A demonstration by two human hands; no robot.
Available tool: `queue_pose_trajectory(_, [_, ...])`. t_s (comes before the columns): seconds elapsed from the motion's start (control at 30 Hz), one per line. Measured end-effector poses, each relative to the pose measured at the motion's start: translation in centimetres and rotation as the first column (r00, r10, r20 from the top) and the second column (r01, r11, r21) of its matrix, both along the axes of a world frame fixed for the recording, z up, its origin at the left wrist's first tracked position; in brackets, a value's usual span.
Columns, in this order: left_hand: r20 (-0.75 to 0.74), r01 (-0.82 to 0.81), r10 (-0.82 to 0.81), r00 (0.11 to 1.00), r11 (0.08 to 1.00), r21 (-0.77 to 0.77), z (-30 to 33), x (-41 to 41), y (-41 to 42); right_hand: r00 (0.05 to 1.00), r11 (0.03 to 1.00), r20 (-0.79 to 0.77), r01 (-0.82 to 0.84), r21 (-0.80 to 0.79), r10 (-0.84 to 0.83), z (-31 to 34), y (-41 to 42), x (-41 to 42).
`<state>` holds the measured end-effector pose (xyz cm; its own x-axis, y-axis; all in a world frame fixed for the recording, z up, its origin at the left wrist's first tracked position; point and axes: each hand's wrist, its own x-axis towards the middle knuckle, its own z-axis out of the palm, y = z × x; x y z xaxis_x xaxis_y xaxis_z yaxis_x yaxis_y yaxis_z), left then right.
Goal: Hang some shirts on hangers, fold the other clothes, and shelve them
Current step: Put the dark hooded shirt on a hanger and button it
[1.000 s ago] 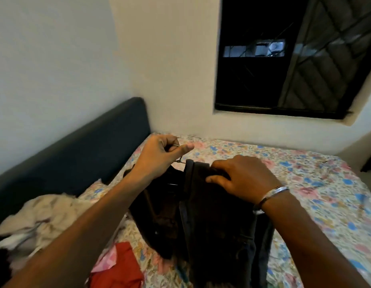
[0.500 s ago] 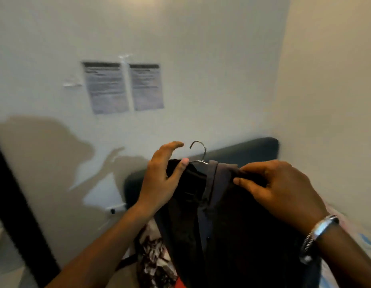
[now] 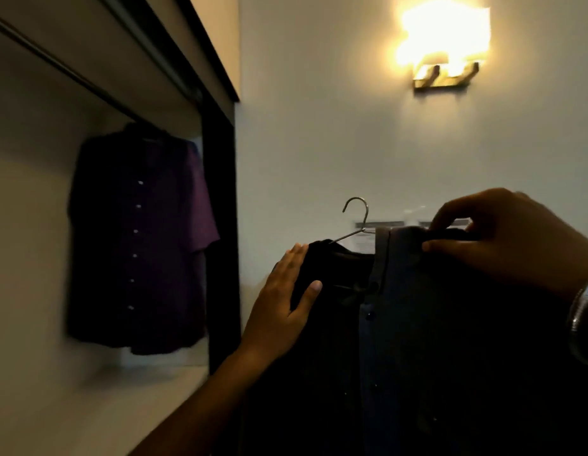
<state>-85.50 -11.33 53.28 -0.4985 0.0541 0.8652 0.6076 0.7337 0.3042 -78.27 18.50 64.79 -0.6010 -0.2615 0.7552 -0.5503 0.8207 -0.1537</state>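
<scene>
I have the dark shirt (image 3: 434, 324) held up on its hanger (image 3: 353, 222) just right of the open wardrobe (image 3: 220, 192), where a purple shirt (image 3: 138, 245) hangs from the rail (image 3: 72, 72). My right hand (image 3: 509, 245) has its fingers curled round the shirt's right shoulder and the hanger arm under it, carrying the weight, I judge, while my left hand (image 3: 286, 301) lies with fingers straight against the left shoulder and thumb in front, steadying the cloth. The bare metal hook stands clear above the collar, free to go over the rail, which looks like the next move.

Lit wall lamp (image 3: 445, 44), wall papers (image 3: 379, 223)
</scene>
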Motion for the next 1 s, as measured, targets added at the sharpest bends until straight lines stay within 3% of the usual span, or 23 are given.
queue_pose_trajectory(0.3, [-0.113,-0.235,0.238,0.965,0.971,0.045,7.4,-4.9,-16.9,0.957,0.994,-0.269,-0.103,0.034,0.108,10.3,-16.4,-9.1])
queue_pose_trajectory(0.5, [-0.171,-0.419,0.416,0.893,0.908,0.020,11.2,-7.3,-26.9,0.856,0.948,-0.409,-0.295,0.119,0.318,15.8,-26.3,-14.9])
queue_pose_trajectory(0.73, [-0.253,-0.664,0.630,0.734,0.744,-0.073,19.2,-8.7,-35.7,0.685,0.881,-0.577,-0.451,0.144,0.445,24.4,-34.9,-23.4])
queue_pose_trajectory(0.9, [-0.340,-0.833,0.765,0.546,0.538,-0.127,27.6,-9.4,-39.7,0.582,0.896,-0.739,-0.440,0.065,0.339,30.7,-40.7,-28.0])
queue_pose_trajectory(1.0, [-0.385,-0.900,0.814,0.435,0.411,-0.148,31.3,-9.0,-40.6,0.580,0.897,-0.747,-0.439,0.049,0.325,32.2,-44.9,-30.1])
